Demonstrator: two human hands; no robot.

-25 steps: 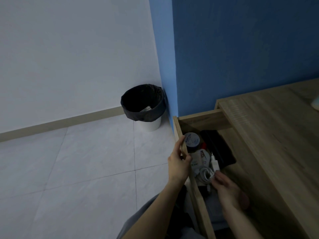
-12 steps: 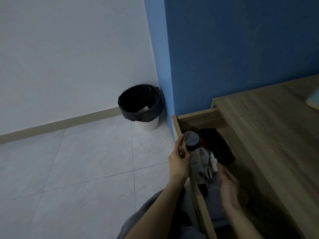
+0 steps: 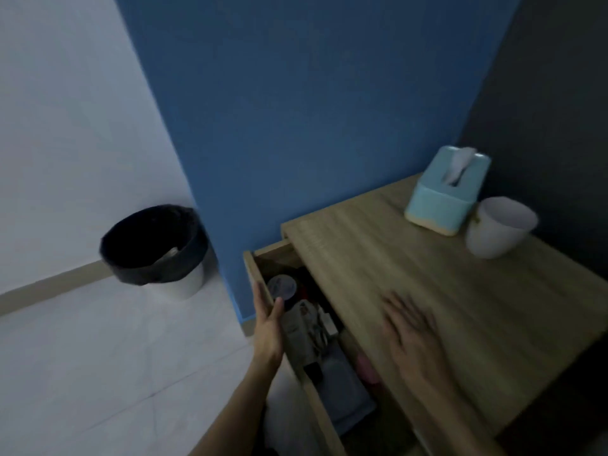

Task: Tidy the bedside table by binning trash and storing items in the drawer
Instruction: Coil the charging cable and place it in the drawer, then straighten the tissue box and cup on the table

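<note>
The wooden bedside table [image 3: 444, 291] has its drawer [image 3: 255, 268] partly open on the left side. Inside lie a round blue-lidded container [image 3: 282, 287], white packets and cables [image 3: 307, 327] and other dark items. My left hand [image 3: 268, 327] lies against the drawer's front panel, fingers straight on the outside and thumb over its top edge. Flat on the tabletop, near its left edge, rests my right hand [image 3: 414, 334] with spread fingers, holding nothing. It is blurred.
A bin [image 3: 154, 245] with a black liner stands on the tiled floor by the blue wall, left of the table. A light blue tissue box [image 3: 444, 199] and a white cup [image 3: 500, 228] sit at the table's far right corner.
My right hand has come out of the drawer and now lies on the tabletop. The drawer looks less far out. The camera has swung right, bringing the tissue box and cup into view.
</note>
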